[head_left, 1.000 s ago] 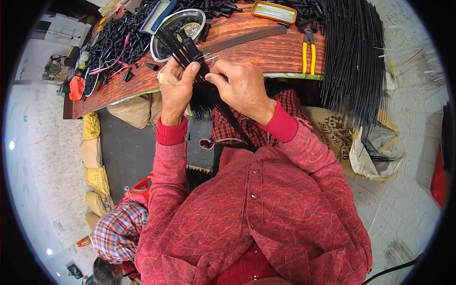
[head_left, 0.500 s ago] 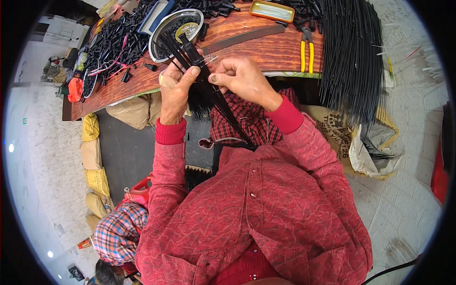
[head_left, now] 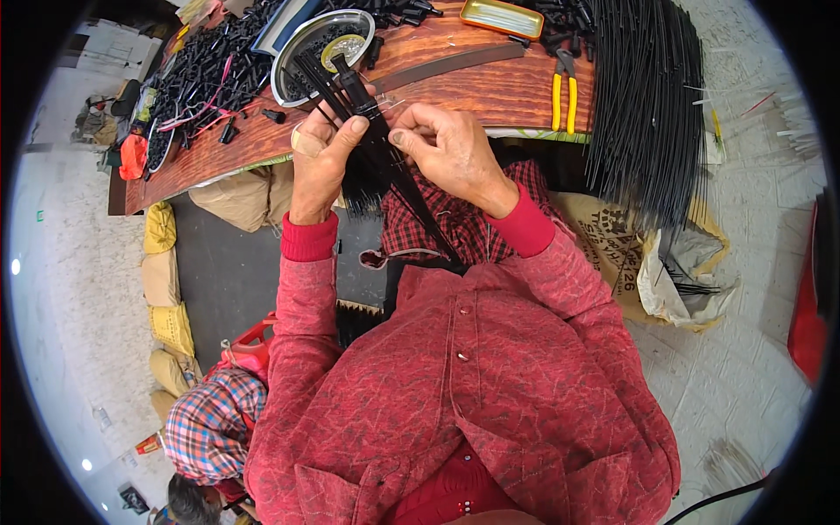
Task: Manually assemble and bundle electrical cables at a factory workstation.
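In the head view, my only one, I see the left hand (head_left: pixel 322 162) closed, with its thumb pressing a bundle of thin black rods (head_left: pixel 378 149) against the bent fingers. A thick black tube (head_left: pixel 353 87) stands up among these rods, just above the thumb. A beige plaster (head_left: pixel 306 143) is wrapped on one finger of this hand.

The right hand (head_left: pixel 451 149) is half curled beside the bundle, its thumb and forefinger close together. I cannot tell whether they pinch something there; the contact is too small for me.

The bundle is before the front edge of the wooden table (head_left: pixel 490 92), its lower end pointing down toward the lap. Behind its top I see a metal-rimmed bowl (head_left: pixel 277 80), and to the right, yellow-handled pliers (head_left: pixel 572 96) lie on the table.
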Available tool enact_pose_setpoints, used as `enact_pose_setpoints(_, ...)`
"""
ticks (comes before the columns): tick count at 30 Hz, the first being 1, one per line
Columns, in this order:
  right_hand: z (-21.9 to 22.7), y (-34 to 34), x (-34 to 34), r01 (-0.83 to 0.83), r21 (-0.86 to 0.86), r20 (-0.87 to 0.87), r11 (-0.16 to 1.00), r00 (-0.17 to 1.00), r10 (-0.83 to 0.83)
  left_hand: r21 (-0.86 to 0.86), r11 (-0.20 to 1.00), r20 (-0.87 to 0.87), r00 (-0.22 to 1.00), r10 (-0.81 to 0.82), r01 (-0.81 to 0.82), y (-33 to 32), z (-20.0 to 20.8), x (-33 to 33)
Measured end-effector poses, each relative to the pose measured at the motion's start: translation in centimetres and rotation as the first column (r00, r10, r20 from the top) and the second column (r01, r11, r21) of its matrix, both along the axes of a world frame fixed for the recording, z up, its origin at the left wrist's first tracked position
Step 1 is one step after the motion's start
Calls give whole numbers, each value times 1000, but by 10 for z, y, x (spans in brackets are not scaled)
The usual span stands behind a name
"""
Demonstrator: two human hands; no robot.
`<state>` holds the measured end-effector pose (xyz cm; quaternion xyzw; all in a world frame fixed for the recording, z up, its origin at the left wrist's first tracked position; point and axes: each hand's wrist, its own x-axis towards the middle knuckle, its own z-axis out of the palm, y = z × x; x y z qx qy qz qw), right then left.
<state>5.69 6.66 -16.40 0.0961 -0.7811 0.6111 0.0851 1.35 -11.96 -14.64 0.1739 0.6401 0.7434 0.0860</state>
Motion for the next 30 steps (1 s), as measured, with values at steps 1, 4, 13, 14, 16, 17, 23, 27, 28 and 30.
enact_pose_setpoints(1, 1, 0, 0, -1, 1, 1, 1000, 1000, 1, 4, 1000, -5, 1000, 0, 0, -1, -1, -1)
enact_pose_setpoints(4, 2, 0, 1, 16, 61, 11, 998, 1000, -17, 1, 1000, -17, 1000, 8, -8, -1, -1, -1)
enact_pose_setpoints(13, 2, -5, 0, 142, 144, -146, 979, 982, -120, -24, 1000, -40, 999, 4, -5, -2, -5, -3)
enact_pose_setpoints(14, 3, -4, -1, 125, 165, -94, 978, 989, -111, -15, 1000, -36, 999, 2, -2, -2, -6, -3)
enact_pose_setpoints(16, 0, -3, -4, 109, 185, -40, 977, 994, -103, -1, 1000, -15, 1000, -10, 10, -3, -5, -3)
enact_pose_setpoints(17, -4, -2, -6, 81, 138, 13, 987, 996, -84, 13, 1000, 6, 1000, -23, 23, -3, -5, -3)
enact_pose_setpoints(23, -4, -5, -6, 113, 161, 48, 980, 991, -122, 53, 999, 60, 998, -2, -1, 4, -5, 3)
enact_pose_setpoints(27, -2, -10, -4, 203, 222, -75, 954, 979, -191, -10, 1000, 65, 998, -1, 1, 7, 6, 8)
enact_pose_setpoints(28, -2, -9, -3, 201, 220, -76, 955, 979, -188, -43, 999, 49, 999, 22, -20, 6, 5, 8)
enact_pose_setpoints(30, -1, -6, -4, 91, 146, 63, 985, 993, -101, -77, 996, 30, 998, 46, -44, 4, 5, 9)
